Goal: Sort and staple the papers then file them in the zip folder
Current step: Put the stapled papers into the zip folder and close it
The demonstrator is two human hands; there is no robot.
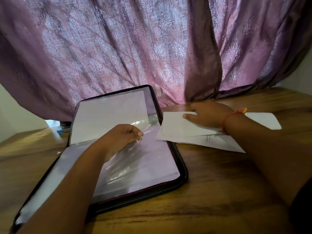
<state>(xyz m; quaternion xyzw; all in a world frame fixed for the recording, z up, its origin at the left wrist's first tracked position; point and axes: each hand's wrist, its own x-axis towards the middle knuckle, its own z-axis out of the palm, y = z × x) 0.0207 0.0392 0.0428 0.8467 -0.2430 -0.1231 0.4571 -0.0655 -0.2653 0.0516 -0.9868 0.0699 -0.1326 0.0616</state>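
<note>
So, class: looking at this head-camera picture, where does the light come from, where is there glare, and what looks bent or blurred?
Head view: light comes through the purple curtain from behind, brightest at its middle; glare streaks the clear plastic sleeve pinched by the left hand; the wide lens bows the table edges and curtain; the zip folder blurs near the lower left corner.

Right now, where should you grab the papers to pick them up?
Grip the papers at their far edge, coming from behind, where the right hand already pinches them. They lie flat on the table, so only an edge gives the fingers purchase.
</note>
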